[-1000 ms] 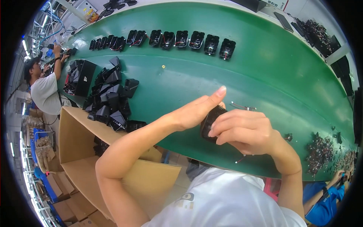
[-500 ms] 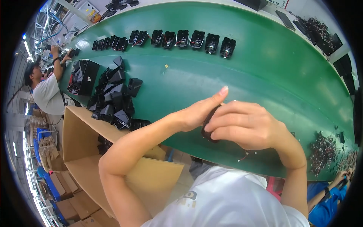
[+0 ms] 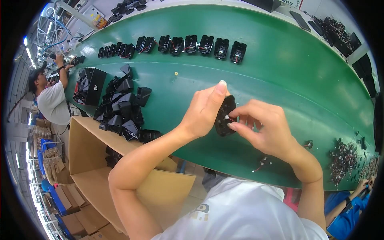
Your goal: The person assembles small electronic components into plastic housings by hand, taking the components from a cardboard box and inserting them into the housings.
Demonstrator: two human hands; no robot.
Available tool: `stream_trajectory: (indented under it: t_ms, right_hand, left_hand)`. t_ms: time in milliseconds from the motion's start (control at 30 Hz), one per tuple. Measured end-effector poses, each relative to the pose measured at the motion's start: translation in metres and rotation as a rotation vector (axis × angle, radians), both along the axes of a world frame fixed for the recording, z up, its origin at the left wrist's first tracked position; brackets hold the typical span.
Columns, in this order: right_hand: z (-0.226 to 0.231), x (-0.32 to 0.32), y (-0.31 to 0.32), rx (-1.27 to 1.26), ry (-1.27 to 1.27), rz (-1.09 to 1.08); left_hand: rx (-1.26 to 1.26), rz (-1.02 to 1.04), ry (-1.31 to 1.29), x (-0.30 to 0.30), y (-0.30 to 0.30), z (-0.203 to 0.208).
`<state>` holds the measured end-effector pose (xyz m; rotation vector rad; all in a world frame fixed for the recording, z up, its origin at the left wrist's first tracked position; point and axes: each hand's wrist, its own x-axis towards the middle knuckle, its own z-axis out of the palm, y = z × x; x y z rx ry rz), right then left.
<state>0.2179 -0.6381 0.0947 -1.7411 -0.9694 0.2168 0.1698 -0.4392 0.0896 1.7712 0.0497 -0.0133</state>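
Note:
My left hand (image 3: 202, 110) grips a black plastic housing (image 3: 225, 129) by its left side, thumb pointing up along it. The housing is tilted, with its hollow inner side toward me, above the green bench. My right hand (image 3: 264, 128) pinches a small white connector (image 3: 227, 117) with thumb and forefinger inside the housing; its other fingers are curled. Fine detail under the fingertips is hidden. Below my right hand, a small wired part (image 3: 262, 163) lies on the bench, and another small part (image 3: 308, 144) sits by my right wrist.
Black housings with red wires (image 3: 206, 45) stand in a row along the far side of the green bench (image 3: 280, 72). A pile of black housings (image 3: 120, 107), a black box (image 3: 97, 86) and an open carton (image 3: 164, 188) are at left. Small wired parts (image 3: 343, 156) heap at right. Co-workers (image 3: 52, 100) sit at both ends.
The housing has turned so its inner side shows. My right hand has shifted slightly right, from covering the housing to pinching at its middle. A small part beside my right wrist is now visible.

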Motion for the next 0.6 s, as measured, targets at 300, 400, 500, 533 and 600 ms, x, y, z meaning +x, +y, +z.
stream_trajectory:
  t_ms: [300,400,500,533,600]
  right_hand:
    - [0.002,0.000,0.001,0.007,-0.078,-0.044]
    - [0.005,0.010,-0.005,0.061,-0.226,-0.031]
    - [0.006,0.017,-0.012,0.087,-0.454,0.015]
    - [0.007,0.016,-0.013,0.087,-0.453,0.015]
    - [0.011,0.015,-0.016,0.063,-0.653,0.032]
  left_hand:
    - [0.174,0.004,-0.145,0.000,-0.002,0.001]
    - [0.059,0.023,-0.102,0.001,-0.004,0.000]
    - [0.016,-0.066,0.013,0.003,-0.002,0.001]
    - [0.015,-0.065,0.015,0.003,-0.002,0.002]
    - [-0.024,-0.121,0.191,0.004,-0.003,0.005]
